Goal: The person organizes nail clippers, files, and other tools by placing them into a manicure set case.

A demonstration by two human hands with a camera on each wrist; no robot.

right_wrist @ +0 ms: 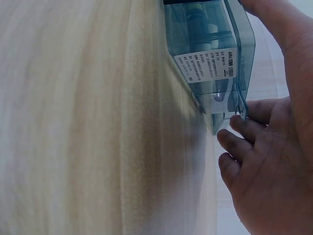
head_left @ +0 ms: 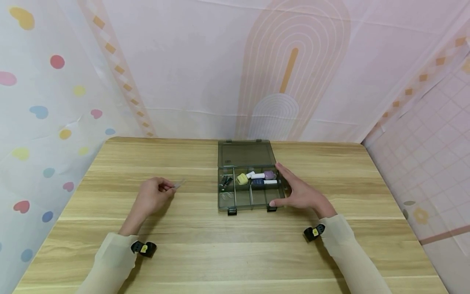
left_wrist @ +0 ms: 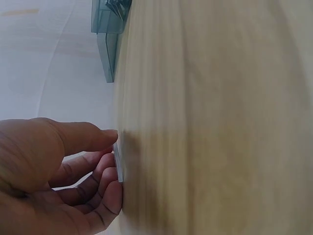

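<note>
A smoky transparent compartment box (head_left: 251, 204) lies open on the wooden table (head_left: 205, 249), its lid (head_left: 245, 154) laid back flat. Small items fill its rear cells: a yellow piece (head_left: 242, 178), a purple one (head_left: 270, 175), dark metal bits (head_left: 225, 181). My right hand (head_left: 299, 192) rests against the box's right side (right_wrist: 230, 58), thumb at the front corner, fingers along the wall. My left hand (head_left: 154, 196) is on the table left of the box and pinches a small clear flat piece (head_left: 180, 184) (left_wrist: 118, 161) between thumb and fingers.
Patterned fabric walls close in the table on the left, back and right. Bare wood lies in front of the box and between my arms. A black wrist camera (head_left: 144, 248) sits on each sleeve.
</note>
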